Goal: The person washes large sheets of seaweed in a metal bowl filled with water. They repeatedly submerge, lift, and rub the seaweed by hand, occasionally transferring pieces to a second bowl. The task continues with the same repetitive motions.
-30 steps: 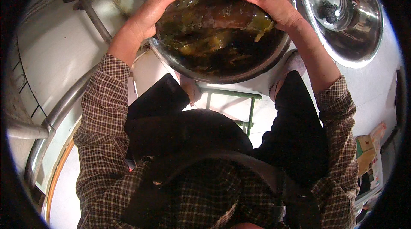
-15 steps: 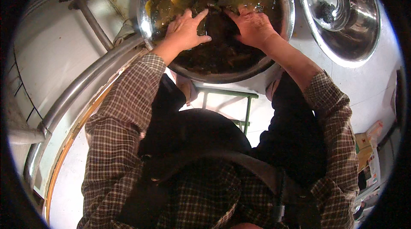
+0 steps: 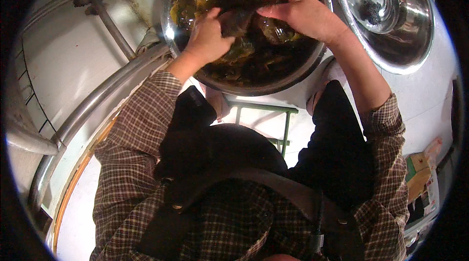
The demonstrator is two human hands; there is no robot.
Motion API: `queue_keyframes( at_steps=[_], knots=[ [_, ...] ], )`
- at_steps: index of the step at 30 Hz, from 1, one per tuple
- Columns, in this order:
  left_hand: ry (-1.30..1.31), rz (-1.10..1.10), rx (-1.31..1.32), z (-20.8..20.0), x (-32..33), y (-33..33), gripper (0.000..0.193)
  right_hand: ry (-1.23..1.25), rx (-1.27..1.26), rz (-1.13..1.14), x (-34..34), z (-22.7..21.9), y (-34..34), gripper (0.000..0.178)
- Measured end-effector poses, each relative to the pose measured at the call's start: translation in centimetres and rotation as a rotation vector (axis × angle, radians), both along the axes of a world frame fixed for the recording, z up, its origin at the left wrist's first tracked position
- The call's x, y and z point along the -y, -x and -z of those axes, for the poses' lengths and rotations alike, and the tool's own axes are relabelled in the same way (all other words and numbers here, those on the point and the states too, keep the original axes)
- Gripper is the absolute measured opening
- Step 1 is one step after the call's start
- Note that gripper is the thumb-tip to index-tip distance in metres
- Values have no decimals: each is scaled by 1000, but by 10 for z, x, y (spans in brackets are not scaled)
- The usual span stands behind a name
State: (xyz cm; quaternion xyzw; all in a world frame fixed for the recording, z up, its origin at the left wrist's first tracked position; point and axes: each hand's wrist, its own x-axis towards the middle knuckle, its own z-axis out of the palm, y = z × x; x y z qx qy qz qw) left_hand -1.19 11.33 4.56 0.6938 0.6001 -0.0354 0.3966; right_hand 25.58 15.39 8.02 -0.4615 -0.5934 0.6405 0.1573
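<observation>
A round metal basin (image 3: 264,88) in front of me holds brownish water with wet brown-green seaweed (image 3: 207,4), likely kelp. A dark, glossy sheet of seaweed (image 3: 237,22) is stretched between my two hands just above the water. My left hand (image 3: 209,38) pinches its left side, thumb toward me. At its upper right, my right hand (image 3: 303,13) grips the edge between thumb and fingers, with the wrist raised over the basin's right rim. More folds of seaweed lie below the hands in the dark water.
To the right stands a second shiny metal basin (image 3: 415,29) with a dark scouring pad (image 3: 371,12) inside. Bent metal pipes (image 3: 100,94) run along the left. A green metal frame (image 3: 286,131) shows between my legs; boxes (image 3: 418,177) sit at far right.
My hands were spread with fingers in the water; now both are closed on a lifted seaweed sheet. The right hand has moved up and to the right.
</observation>
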Motion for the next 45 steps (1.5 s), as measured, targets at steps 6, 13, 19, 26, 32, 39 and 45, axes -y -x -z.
queue_keyframes(
  at_steps=[6, 13, 19, 26, 32, 39, 45],
  knots=[
    [516, -556, 557, -27, -43, 26, 34, 250, -184, 293, -5, 4, -20, 50],
    [57, -322, 83, -4, -42, 23, 48, -532, 738, -188, -6, 25, -10, 40],
    [-667, 548, -221, -7, -12, 11, 51, -885, 734, -270, 63, 40, 20, 52],
    [-220, 485, -166, 37, 5, 31, 80, -740, 762, -389, 82, 126, 34, 56],
    [-27, 487, -130, 54, -15, 36, 68, -773, 412, -532, 53, 163, 25, 27],
    [96, 87, -63, 20, -50, 78, 46, -124, 6, 12, 16, 96, -19, 43],
    [35, -222, 190, -16, -66, 75, 38, -57, 112, 318, 11, 82, -26, 45]
  ],
)
